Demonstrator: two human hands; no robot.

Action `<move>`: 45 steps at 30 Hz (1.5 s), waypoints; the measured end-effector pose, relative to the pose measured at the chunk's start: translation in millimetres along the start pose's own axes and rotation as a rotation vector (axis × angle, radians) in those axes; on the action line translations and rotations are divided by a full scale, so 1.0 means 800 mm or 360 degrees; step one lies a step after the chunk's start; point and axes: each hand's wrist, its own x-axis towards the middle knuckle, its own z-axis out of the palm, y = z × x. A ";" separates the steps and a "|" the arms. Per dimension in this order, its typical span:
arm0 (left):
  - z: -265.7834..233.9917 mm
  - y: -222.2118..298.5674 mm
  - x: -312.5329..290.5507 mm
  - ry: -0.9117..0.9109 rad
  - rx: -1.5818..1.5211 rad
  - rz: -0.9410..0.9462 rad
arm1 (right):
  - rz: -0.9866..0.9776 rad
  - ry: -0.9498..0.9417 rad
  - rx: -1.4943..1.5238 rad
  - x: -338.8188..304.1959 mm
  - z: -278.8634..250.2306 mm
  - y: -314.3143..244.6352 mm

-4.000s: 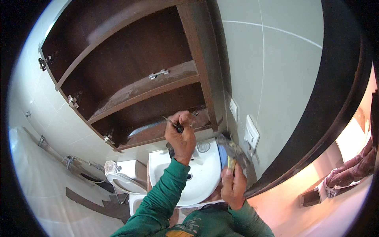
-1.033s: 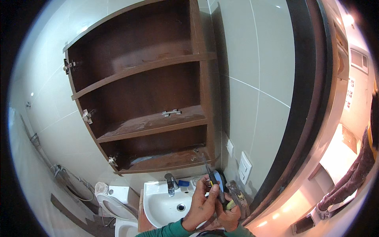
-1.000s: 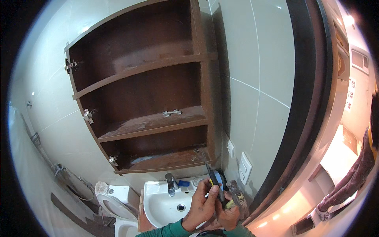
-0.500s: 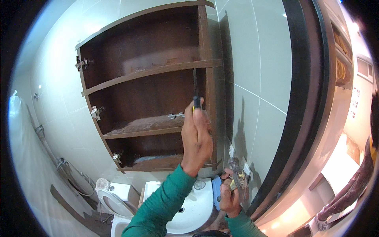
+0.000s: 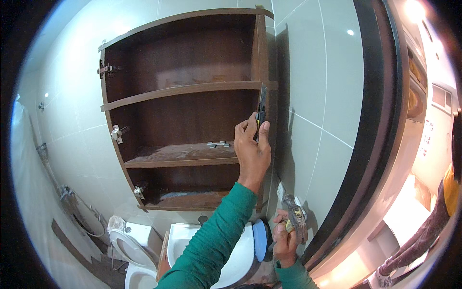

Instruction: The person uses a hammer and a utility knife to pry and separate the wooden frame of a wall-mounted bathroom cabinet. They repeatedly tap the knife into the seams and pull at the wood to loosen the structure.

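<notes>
My left hand (image 5: 253, 153) is closed round a black and yellow utility knife (image 5: 261, 115), its long blade pointing up. The knife is in front of the right side panel of an open brown wooden cabinet (image 5: 187, 90) on the wall, near the end of a shelf edge. Whether the blade touches the wood, I cannot tell. Lower right, my right hand (image 5: 285, 244) grips a worn, dirty grey and yellow tool (image 5: 297, 217) whose kind is unclear. A small metal hinge piece (image 5: 218, 144) lies on the middle shelf.
Metal hinges (image 5: 117, 134) stick out along the cabinet's left edge. Below are a white washbasin (image 5: 240, 262), a blue round-edged object (image 5: 260, 240) and a toilet (image 5: 137, 236). A dark door frame (image 5: 373, 120) rises at right, with a person's leg (image 5: 418, 236) beyond it.
My left hand has moved the knife right, from before the middle compartment to the side panel. The knife now tilts slightly right. My right hand still grips its tool. The view has shifted a little.
</notes>
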 end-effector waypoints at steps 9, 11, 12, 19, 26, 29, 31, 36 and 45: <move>0.000 0.015 0.002 0.0016 0.0020 -0.0022 | 0.0060 0.0007 -0.0088 -0.002 0.002 0.002; 0.005 0.022 0.002 0.0042 0.0016 0.0030 | 0.0071 0.0034 -0.0078 -0.003 0.004 0.004; 0.008 0.024 0.001 0.0058 0.0017 0.0051 | 0.0068 0.0054 -0.0069 -0.004 0.005 0.006; 0.023 0.017 -0.002 0.0231 0.0114 0.0114 | 0.0151 0.0046 -0.0058 -0.006 0.001 0.008; 0.040 0.007 -0.011 0.0392 0.0147 0.0224 | 0.0173 0.0006 -0.0029 -0.006 -0.004 0.018; 0.046 0.002 -0.009 0.0412 0.0097 0.0221 | 0.0274 0.0071 -0.0026 -0.007 -0.002 0.012; 0.049 0.002 -0.006 0.0415 0.0112 0.0216 | 0.0281 0.0076 -0.0085 -0.005 -0.005 0.011; 0.057 0.003 -0.007 0.0480 0.0113 0.0087 | 0.0229 0.0085 -0.0158 -0.005 -0.006 0.010; 0.063 -0.002 -0.012 0.0532 0.0042 0.0128 | 0.0191 0.0127 0.0016 -0.003 0.003 0.008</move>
